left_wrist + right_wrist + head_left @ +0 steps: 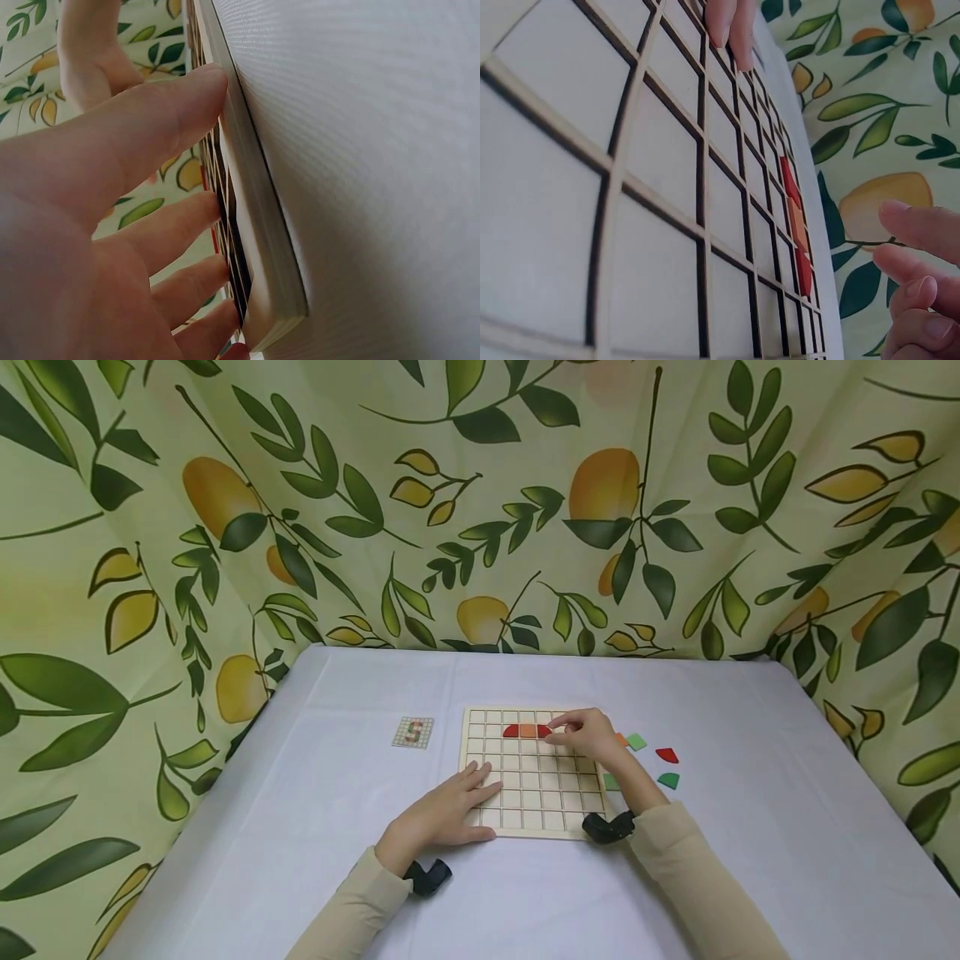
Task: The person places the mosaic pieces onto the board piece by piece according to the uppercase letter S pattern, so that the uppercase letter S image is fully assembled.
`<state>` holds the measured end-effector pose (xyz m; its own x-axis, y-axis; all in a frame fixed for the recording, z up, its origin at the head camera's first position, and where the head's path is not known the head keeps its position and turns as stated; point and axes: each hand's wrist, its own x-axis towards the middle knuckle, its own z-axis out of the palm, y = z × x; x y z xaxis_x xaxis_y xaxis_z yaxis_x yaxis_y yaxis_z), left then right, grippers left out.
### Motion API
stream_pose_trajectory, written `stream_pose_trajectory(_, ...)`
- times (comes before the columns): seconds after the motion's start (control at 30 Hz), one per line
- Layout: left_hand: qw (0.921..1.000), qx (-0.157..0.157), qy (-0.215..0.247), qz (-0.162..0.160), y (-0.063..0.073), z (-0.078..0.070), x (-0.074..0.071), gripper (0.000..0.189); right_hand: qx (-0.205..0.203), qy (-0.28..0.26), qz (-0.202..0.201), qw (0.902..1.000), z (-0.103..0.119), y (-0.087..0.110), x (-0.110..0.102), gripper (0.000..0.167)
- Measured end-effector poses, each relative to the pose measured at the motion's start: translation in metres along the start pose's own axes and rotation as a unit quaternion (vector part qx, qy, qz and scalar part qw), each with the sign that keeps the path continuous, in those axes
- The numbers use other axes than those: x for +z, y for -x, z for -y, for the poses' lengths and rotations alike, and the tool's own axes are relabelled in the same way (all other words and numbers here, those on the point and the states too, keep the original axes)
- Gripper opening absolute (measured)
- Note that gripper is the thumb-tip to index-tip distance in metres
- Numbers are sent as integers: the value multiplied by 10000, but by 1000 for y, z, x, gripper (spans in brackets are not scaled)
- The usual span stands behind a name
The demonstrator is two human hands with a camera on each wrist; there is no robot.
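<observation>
A wooden grid board (525,797) lies on the table. In one of its upper rows sit a red piece (511,732), an orange square (528,731) and a second red piece (543,732), side by side. My right hand (592,737) hovers by the right-hand red piece; in the right wrist view its thumb and index finger stand apart with nothing between them. Spread fingers of my left hand (446,810) rest on the board's lower left part. The left wrist view shows the left thumb (172,105) against the board's edge (262,247).
Left of the board lies a small gridded card (413,732) with a coloured S shape. To the right are loose pieces: light green (636,742), red (667,755), dark green (668,781), and others partly hidden by the right arm. A leaf-patterned curtain (510,568) surrounds the white-covered table (360,693).
</observation>
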<state>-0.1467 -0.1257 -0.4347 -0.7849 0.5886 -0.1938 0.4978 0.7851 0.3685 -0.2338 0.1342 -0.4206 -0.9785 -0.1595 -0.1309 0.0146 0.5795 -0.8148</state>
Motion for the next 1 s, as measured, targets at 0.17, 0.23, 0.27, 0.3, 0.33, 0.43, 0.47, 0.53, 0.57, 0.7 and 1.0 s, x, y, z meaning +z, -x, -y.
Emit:
stream_pose_trajectory(0.17,10000,49,-15,-14,0,0,1,69,12,45,-27,10000,-7,7,-6,31)
stream_pose_trajectory(0.23,10000,58,-14,-38,0,0,1,69,31,19,-33,10000,-10,10,-8,31)
stream_pose_trajectory(0.27,10000,58,-18,-44,0,1,1,69,28,5,-30,10000,-12,11,-9,31)
stream_pose_trajectory(0.3,10000,54,-11,-45,-1,1,1,69,36,9,-21,10000,-13,12,-10,32)
stream_pose_trajectory(0.33,10000,53,-17,-50,-1,1,1,69,29,17,-23,10000,-15,13,-11,32)
stream_pose_trajectory(0.43,10000,46,8,-54,-1,1,1,69,27,29,-37,10000,-20,17,-13,32)
stream_pose_trajectory(0.47,10000,43,12,-49,-1,1,1,69,35,28,-42,10000,-21,18,-14,32)
stream_pose_trajectory(0.53,10000,30,14,-43,-1,1,1,69,54,23,-59,10000,-23,22,-15,33)
stream_pose_trajectory(0.57,10000,20,27,-40,-1,1,1,69,74,11,-55,10000,-24,24,-16,33)
stream_pose_trajectory(0.7,10000,31,51,-42,0,1,1,69,131,93,-46,9999,-29,32,-18,35)
stream_pose_trajectory(1.0,10000,29,-17,-42,1,0,0,69,157,244,-137,9995,-36,48,-25,34)
